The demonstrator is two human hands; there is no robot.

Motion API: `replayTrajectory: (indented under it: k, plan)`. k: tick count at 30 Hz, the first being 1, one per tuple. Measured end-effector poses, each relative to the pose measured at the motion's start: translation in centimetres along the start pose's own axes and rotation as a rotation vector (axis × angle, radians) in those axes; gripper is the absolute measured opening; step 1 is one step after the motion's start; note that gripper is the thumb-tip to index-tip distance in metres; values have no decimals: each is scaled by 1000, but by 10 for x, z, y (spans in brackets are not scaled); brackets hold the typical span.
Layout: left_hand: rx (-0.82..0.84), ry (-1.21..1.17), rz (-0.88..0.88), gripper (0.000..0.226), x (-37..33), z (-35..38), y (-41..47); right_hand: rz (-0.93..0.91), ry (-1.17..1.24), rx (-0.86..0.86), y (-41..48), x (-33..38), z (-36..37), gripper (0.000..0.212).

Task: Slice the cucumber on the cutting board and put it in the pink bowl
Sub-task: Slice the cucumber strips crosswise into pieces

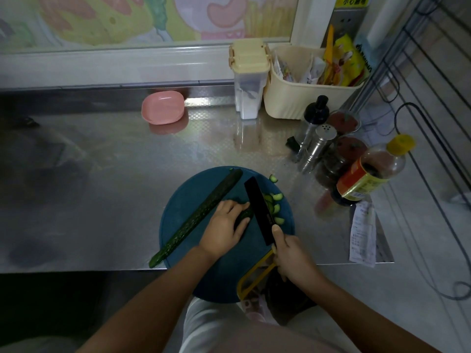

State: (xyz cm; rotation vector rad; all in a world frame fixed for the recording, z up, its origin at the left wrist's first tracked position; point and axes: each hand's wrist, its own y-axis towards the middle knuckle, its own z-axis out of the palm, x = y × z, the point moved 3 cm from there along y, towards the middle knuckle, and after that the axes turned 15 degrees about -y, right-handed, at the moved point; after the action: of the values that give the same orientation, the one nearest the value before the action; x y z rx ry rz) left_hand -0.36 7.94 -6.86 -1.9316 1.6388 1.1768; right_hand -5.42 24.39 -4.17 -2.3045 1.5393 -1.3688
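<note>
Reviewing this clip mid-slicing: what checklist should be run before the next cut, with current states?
1. Left hand holds the cucumber piece down: ok.
2. Right hand grips the knife by its handle: ok.
3. Left fingertips clear of the blade: cannot tell; they lie close beside it.
4. Cutting board fully on the counter: not ok; its near edge overhangs.
5. Slices kept on the board: ok, though one sits at the rim.
6. Pink bowl ready: ok; it looks empty at the back of the counter, apart from the board.
</note>
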Motion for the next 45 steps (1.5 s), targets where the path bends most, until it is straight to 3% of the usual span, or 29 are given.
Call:
replayTrajectory:
  k: [16,22,27,45]
  plan:
    - [7,-9,-9,40,0,0,1,5,-179,-59,11,11,10,57]
    - [-1,-16,-25,40,-2,-1,1,-4,-91,-32,3,4,6,50]
    - [-6,-18,-30,39,-1,-2,1,6,-3,-40,0,3,3,59]
    - [11,-13,-30,38,0,-1,0,-7,-1,-26,-4,7,3,59]
